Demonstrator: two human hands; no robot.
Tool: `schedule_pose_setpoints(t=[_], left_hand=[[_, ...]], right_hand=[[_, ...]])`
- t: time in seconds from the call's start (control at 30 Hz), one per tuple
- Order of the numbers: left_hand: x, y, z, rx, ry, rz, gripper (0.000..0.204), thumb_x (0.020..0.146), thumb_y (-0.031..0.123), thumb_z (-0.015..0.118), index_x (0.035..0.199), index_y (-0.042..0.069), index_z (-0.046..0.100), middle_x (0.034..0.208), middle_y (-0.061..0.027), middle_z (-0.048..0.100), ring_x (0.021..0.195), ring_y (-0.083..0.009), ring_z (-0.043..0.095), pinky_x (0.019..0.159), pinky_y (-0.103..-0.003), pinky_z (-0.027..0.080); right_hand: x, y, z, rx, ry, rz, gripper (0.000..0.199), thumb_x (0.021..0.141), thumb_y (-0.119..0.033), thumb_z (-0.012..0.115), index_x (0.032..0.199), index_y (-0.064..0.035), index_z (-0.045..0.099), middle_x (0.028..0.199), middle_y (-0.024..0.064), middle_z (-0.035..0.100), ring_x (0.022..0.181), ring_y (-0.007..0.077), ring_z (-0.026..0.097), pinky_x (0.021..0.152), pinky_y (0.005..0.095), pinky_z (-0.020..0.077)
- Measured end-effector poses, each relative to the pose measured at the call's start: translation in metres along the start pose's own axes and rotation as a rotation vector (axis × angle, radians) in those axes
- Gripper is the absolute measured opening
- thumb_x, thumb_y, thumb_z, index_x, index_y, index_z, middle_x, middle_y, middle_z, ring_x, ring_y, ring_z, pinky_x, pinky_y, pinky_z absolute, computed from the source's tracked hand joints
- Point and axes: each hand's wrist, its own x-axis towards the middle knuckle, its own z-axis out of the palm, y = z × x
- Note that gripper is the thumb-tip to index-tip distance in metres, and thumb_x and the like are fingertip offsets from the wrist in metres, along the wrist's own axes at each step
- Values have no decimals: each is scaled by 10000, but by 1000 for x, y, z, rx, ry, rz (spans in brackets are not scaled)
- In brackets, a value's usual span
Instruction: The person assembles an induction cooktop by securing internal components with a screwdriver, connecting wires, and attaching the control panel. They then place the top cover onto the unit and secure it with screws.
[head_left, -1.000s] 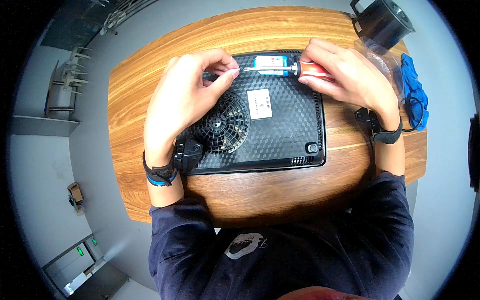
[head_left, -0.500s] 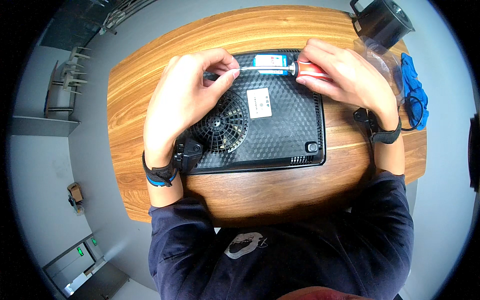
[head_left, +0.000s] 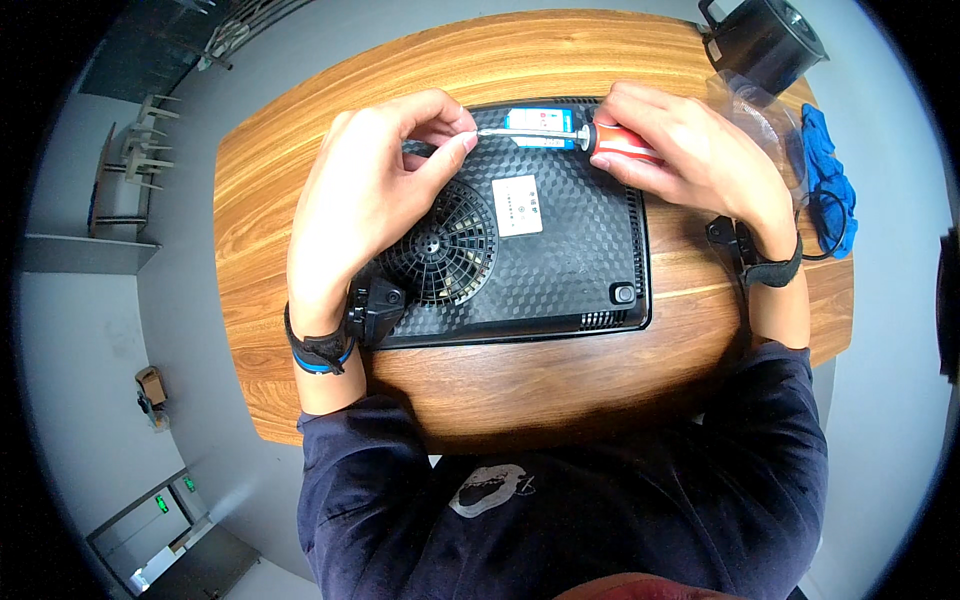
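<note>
A screwdriver (head_left: pixel 622 141) with a red and white handle lies level in the grip of my right hand (head_left: pixel 690 150). Its metal shaft points left, and the tip meets the pinched thumb and forefinger of my left hand (head_left: pixel 385 170). Whatever those left fingertips hold at the tip is too small to make out. Below both hands is a black appliance (head_left: pixel 580 250), like an induction cooker lying bottom up, with a textured panel. It has a round fan grille (head_left: pixel 437 245), partly covered by my left hand, a white label (head_left: pixel 518 206) and a blue and white label (head_left: pixel 540 124).
A wooden table (head_left: pixel 480 385) bears the appliance. At the far right stand a black kettle (head_left: pixel 765 45), a clear plastic bag (head_left: pixel 750 110) and a blue cloth (head_left: pixel 828 180) with a dark cable across it. Each wrist wears a strap with a small black device.
Both hands stay nearly in place. The screwdriver tip and the left fingertips have shifted very slightly; the grips look the same.
</note>
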Motion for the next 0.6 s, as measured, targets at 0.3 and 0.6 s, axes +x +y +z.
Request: schedule_pose_setpoints(t=[0.3,0.6], left_hand=[[-2,1,0,28,18,43,139,1020,119,829,1123,26,813,986,-51,840,939,-123,797,817,-290,632],[-4,4,0,47,16,45,149,1006,116,838,1120,23,813,986,-69,841,926,-145,802,814,-305,630]], right_hand=[[0,-2,1,83,45,-41,297,1040,-276,747,1119,-30,601,1039,193,676,977,456,693,823,518,562],[0,-2,-1,68,-12,-33,320,1018,-234,801,1251,-54,677,1085,178,752,996,397,758,840,456,613]])
